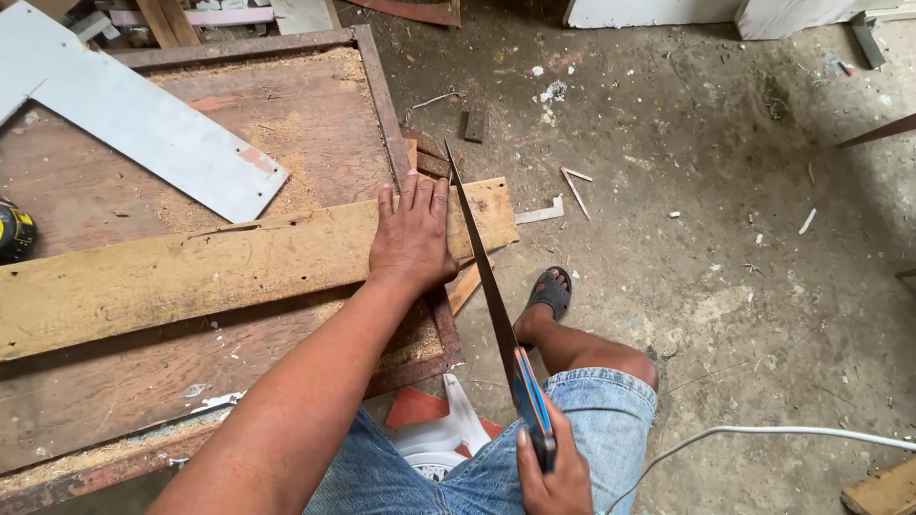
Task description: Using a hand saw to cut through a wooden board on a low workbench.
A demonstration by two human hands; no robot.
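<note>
Fingers of the left hand (412,238) lie spread and flat on the plank (239,267), pressing it to the table (315,124). The little finger sits just beside the saw blade (477,257), almost touching it. Right hand (551,469), low and near the body, is closed around the saw's blue handle (531,401); the blade runs up and away to cross the plank's far edge close to its right end.

Risks, as judged:
- Blade jumps its line at a stroke; the nearest finger is cut, because it lies so close.
- Plank's short end overhangs the table past the left hand; it may split or drop before the cut is through.
- Sawdust under the plank could let it slide under the palm.
- Sandalled foot (548,292) stands below the overhang, on a floor (725,191) littered with offcuts and a white cable (763,434).
</note>
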